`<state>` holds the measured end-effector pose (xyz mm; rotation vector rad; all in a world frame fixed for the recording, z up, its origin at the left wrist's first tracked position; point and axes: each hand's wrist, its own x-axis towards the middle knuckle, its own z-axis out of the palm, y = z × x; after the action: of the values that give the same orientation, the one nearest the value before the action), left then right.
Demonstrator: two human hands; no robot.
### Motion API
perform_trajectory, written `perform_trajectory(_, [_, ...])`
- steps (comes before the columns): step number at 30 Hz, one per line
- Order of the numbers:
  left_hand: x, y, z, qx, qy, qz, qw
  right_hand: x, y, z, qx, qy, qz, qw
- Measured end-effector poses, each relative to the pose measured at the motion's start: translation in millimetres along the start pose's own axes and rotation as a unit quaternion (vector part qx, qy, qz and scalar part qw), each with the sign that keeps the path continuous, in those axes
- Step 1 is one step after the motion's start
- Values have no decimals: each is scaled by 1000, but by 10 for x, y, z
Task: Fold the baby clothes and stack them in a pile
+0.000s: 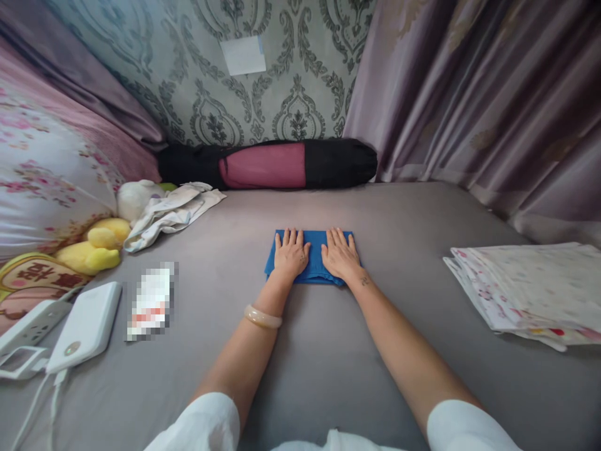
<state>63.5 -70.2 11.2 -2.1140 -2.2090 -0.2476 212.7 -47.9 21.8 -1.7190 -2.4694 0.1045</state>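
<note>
A folded blue cloth (315,255) lies flat on the grey bed sheet (394,225), straight ahead of me. My left hand (290,254) rests palm down on its left part, fingers stretched out and pointing away. On the right part my right hand (340,254) lies flat in the same way, with the fingers extended. Between the two hands a strip of blue fabric shows. The near edge of the cloth is slightly uneven, with layers visible toward the right. What is under my palms is hidden.
To the right sits a stack of folded patterned cloths (530,291). At left are a white power bank (84,326) with cables, a power strip (32,322), plush toys (94,244) and a crumpled cloth (176,213). A long black-and-pink bag (267,164) lies along the wall.
</note>
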Motion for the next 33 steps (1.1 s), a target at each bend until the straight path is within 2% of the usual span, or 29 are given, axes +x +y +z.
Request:
perform_trajectory(8, [12,6,-34,-6,2,-1,1000,27,34,-16,15,-7,3,1000])
perform_trajectory(13, [21,-83,-94,-5,16,-58,998,35,128,-46,27,10,61,998])
perform_trajectory(16, [14,-136,-82,-9,-10,-77,997,28,163,-20,31,-7,82,996])
perform_trajectory(23, [10,-171,-52,-19,-22,-74,997,39,195,-8,51,-20,82,995])
perform_trajectory(29, [21,-353,-94,-23,-10,-71,997,41,326,-37,56,-23,102,993])
perform_trajectory(33, [24,-436,-66,-42,-55,-43,997,39,361,1,48,-35,97,993])
